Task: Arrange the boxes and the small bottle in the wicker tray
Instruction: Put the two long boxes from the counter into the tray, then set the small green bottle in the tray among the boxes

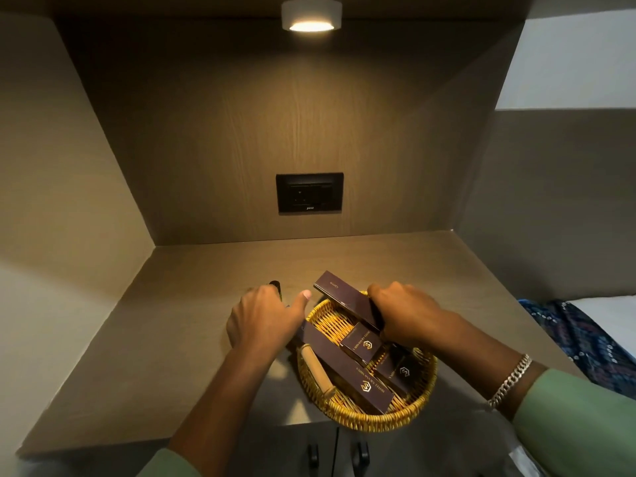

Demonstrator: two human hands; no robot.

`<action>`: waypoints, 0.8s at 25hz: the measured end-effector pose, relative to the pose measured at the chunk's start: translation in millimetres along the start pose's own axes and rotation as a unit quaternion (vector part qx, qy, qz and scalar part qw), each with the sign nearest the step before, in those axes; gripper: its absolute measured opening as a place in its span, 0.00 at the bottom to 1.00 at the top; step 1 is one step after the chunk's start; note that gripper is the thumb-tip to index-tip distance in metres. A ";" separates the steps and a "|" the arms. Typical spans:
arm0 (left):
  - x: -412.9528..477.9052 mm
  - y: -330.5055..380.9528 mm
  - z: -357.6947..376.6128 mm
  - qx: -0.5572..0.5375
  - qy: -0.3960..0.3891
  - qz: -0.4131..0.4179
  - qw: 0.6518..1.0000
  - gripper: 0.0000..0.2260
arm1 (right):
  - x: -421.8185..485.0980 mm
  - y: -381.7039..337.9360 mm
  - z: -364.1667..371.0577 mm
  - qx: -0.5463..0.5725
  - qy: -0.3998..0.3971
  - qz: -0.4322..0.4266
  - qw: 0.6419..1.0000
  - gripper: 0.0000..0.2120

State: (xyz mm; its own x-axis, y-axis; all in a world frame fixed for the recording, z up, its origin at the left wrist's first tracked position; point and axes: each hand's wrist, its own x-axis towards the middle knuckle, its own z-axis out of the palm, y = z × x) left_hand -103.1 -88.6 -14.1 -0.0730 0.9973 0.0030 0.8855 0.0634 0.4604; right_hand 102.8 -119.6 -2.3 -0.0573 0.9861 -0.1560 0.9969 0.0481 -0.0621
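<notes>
Round yellow wicker tray (418,406) at the near counter edge, four dark purple cardboard boxes in or over it.

Left hand (265,318), palm down and thumb out, curls loosely around a small dark bottle (276,286) just left of the tray. Long box (347,368) spans the tray, two smaller boxes (361,342) (401,371) beside it. Right hand (406,315), wrist braceleted, is clamped on a tilted long box (339,291) over the far rim.
</notes>
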 end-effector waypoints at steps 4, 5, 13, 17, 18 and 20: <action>30.0 0.6 -13.8 -0.055 0.050 0.030 0.997 0.14 | -2.8 3.4 -6.7 0.033 0.060 0.002 0.998 0.19; 39.4 1.0 -13.8 -0.066 0.035 0.037 0.997 0.14 | -3.4 4.9 -9.6 0.046 0.082 0.004 0.996 0.19; 74.4 5.2 -0.2 -0.102 -0.066 0.042 0.992 0.05 | -10.2 23.8 -13.0 0.108 0.166 0.007 0.980 0.18; 62.3 31.5 -14.4 -0.107 -0.088 0.145 0.980 0.08 | -10.7 34.6 -13.4 0.117 0.196 0.020 0.973 0.16; 54.6 39.2 -16.6 -0.102 -0.106 0.180 0.973 0.07 | -10.6 37.3 -13.4 0.121 0.198 0.023 0.972 0.16; 38.9 50.1 -14.5 -0.079 -0.142 0.231 0.959 0.05 | -9.6 41.2 -12.5 0.126 0.196 0.030 0.972 0.17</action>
State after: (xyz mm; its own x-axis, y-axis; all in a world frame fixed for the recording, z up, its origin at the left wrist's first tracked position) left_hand -68.2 -47.2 21.9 0.4583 0.8888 0.0079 0.7108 -0.3718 0.5970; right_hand 145.1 -125.1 9.0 0.0753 0.9732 0.2174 0.9501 -0.0039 -0.3118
